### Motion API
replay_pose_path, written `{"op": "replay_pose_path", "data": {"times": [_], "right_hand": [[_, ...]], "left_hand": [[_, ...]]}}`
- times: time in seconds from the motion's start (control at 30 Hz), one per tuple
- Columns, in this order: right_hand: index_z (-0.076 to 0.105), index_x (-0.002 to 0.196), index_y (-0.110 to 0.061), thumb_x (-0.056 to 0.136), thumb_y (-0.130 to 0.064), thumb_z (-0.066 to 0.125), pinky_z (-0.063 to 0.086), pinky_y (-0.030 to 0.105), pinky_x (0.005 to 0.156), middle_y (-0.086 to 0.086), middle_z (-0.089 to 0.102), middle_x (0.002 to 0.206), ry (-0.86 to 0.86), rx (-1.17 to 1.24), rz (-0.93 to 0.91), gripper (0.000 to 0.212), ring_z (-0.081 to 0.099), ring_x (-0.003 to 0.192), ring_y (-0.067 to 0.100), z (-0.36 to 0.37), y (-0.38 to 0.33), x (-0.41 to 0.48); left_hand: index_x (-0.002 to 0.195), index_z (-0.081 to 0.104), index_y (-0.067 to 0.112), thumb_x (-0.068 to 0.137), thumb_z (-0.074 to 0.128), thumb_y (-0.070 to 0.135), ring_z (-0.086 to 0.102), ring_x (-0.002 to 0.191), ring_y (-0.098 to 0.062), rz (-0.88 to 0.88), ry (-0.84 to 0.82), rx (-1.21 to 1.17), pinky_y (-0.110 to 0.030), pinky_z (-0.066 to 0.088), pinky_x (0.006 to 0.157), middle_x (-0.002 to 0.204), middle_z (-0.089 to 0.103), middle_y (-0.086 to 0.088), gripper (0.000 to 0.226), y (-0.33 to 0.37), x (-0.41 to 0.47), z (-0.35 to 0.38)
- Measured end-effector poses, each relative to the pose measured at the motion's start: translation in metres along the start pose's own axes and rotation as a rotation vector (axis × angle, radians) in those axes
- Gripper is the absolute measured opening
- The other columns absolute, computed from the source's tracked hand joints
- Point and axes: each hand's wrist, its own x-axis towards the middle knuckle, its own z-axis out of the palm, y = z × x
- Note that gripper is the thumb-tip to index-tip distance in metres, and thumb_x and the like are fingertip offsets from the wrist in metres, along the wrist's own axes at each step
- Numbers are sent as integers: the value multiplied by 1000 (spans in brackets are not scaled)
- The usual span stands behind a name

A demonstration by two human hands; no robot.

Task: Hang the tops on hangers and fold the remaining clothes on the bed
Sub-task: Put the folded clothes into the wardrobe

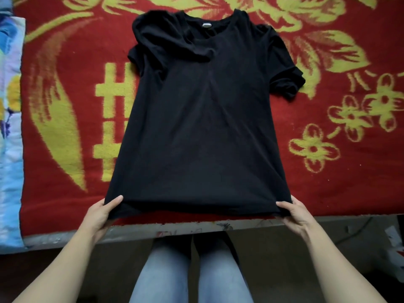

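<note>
**A:** Where is the top?

**B:** It is on the red blanket [65, 132] with yellow flowers that covers the bed. The black T-shirt [203, 132] lies spread on the blanket, with its neck at the far side and its hem at the near edge.

**A:** And the hands?

**B:** Both hands grasp the hem. The left hand [102, 213] pinches the near-left corner and the right hand [295, 212] pinches the near-right one. The thumbs are on top and the other fingers are hidden under the cloth. The hem is raised a little off the blanket and drawn taut between the hands. I'd say the pull is meant to flatten the body of the shirt before it is hung or folded.

**A:** What else is around?

**B:** A pale blue flowered cloth [11, 138] runs along the left edge, well apart from the shirt. The person's legs in blue jeans [166, 272] are below the near edge of the bed. No hanger is in view, so one would probably have to be fetched.

**A:** Is anything in the way?

**B:** Only the shirt itself. The left sleeve [153, 40] is bunched and lies across the shoulder toward the collar, and it likely needs pulling out first. The right sleeve [286, 79] lies out to the side with its cuff curled. A small pale label [206, 25] shows inside the neck.
</note>
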Motion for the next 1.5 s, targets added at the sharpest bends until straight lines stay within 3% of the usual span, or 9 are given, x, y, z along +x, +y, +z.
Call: {"op": "replay_pose_path", "data": {"times": [0.17,0.27,0.4,0.5,0.6,0.67,1.2,1.4,1.5], "right_hand": [[51,88,-7,87,17,43,52,20,45,13,57,89,90,18,53,25,55,77,24,-9,27,1],[52,90,-5,85,18,47,53,24,48,15,58,93,95,-135,73,24,57,77,24,-18,38,3],[53,105,-3,82,14,56,45,32,63,15,59,102,190,-508,88,28,57,84,27,-22,41,4],[48,118,-7,79,9,64,43,35,76,14,57,105,256,-712,65,45,55,95,29,-10,30,10],[45,132,-13,75,-8,74,44,43,92,18,54,119,381,-881,-60,64,51,111,36,7,14,21],[46,132,-16,77,-14,73,40,42,96,19,49,128,434,-930,-141,61,45,119,36,21,-4,23],[44,134,-11,84,-20,64,36,35,99,18,47,131,331,-912,-475,54,45,122,32,43,-235,138],[30,143,-7,87,-18,64,41,40,98,14,43,139,246,-320,-307,67,47,122,28,44,-290,177],[40,134,-3,88,-20,63,43,41,95,13,48,134,212,-143,-211,54,49,121,29,51,-303,195]], "left_hand": [[107,62,5,87,64,12,51,65,-15,-20,148,154,-19,43,46,77,59,-5,22,-27,4,-8],[109,62,-2,86,64,7,53,68,-20,-38,204,197,-29,43,58,79,60,-7,25,-38,2,-8],[105,63,-9,84,67,5,59,85,-31,-104,276,387,-41,48,79,95,64,-18,26,-48,4,-12],[119,59,-1,84,69,13,57,101,-38,-96,352,773,-48,47,90,114,62,-22,39,-43,11,-5],[140,39,13,83,69,31,40,122,-40,9,408,1061,-50,36,98,136,43,-22,66,-20,9,15],[140,37,16,85,66,33,37,125,-38,137,389,1115,-48,34,98,137,41,-19,64,-4,10,34],[143,33,18,90,58,23,36,125,-27,564,185,1208,-42,35,99,140,37,-10,59,85,29,257],[146,25,23,93,52,29,36,126,-19,589,112,1279,-34,37,99,143,32,-1,60,93,38,317],[147,22,24,94,50,31,35,126,-16,620,98,1296,-31,36,100,143,31,2,60,98,40,335]]}}
